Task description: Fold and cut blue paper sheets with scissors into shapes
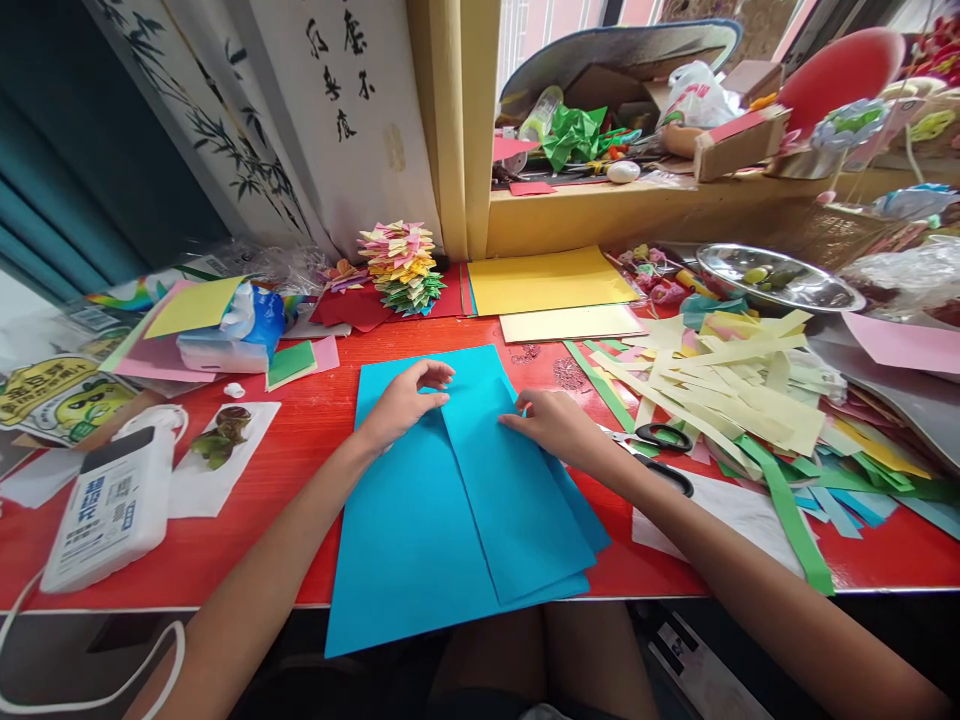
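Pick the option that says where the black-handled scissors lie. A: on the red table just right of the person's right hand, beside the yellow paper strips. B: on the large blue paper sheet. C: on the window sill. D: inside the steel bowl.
A: the black-handled scissors lie on the red table by the right hand, next to the yellow paper strips.

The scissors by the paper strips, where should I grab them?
Take the scissors by the black loop handles, coming from the near side. The loops lie bare and open, while the blade end is hidden beside the right hand.
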Demonstrator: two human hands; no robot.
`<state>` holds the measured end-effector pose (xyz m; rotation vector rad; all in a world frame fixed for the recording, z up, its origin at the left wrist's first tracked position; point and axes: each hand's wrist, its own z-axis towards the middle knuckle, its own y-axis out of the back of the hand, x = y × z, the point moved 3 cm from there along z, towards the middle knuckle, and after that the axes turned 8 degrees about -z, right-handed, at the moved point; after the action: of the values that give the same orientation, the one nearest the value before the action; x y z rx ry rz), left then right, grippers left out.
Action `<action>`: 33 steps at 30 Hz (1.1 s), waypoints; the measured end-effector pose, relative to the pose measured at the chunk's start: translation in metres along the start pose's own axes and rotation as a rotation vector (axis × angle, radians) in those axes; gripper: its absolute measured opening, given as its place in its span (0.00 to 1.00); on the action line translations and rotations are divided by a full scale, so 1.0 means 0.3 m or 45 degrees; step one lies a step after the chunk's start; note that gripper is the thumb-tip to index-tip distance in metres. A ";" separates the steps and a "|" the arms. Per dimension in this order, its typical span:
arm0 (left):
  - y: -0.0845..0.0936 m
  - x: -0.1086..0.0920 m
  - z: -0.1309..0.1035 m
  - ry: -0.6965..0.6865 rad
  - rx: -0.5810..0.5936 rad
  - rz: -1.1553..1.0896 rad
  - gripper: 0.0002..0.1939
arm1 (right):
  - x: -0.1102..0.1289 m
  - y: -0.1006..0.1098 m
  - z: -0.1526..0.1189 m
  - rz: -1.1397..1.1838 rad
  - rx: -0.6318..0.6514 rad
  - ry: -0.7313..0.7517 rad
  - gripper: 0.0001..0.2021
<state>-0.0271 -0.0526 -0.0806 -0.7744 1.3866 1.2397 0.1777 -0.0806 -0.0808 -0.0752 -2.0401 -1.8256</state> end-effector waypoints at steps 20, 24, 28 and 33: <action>0.013 -0.058 -0.029 -0.116 -0.196 -0.271 0.18 | -0.021 0.017 -0.007 1.438 0.078 0.073 0.16; 0.011 -0.059 -0.033 -0.133 -0.201 -0.180 0.18 | -0.020 0.015 -0.009 1.437 0.082 0.052 0.16; 0.008 -0.059 -0.032 -0.160 -0.212 -0.143 0.18 | -0.021 0.012 -0.007 1.416 0.071 0.040 0.17; 0.006 -0.066 -0.035 -0.191 -0.208 -0.091 0.17 | -0.025 0.014 -0.008 1.402 0.035 0.027 0.16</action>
<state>-0.0274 -0.0656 -0.0621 -0.8183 1.1382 1.3387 0.1865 -0.0806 -0.0792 -0.9479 -1.4731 -1.0609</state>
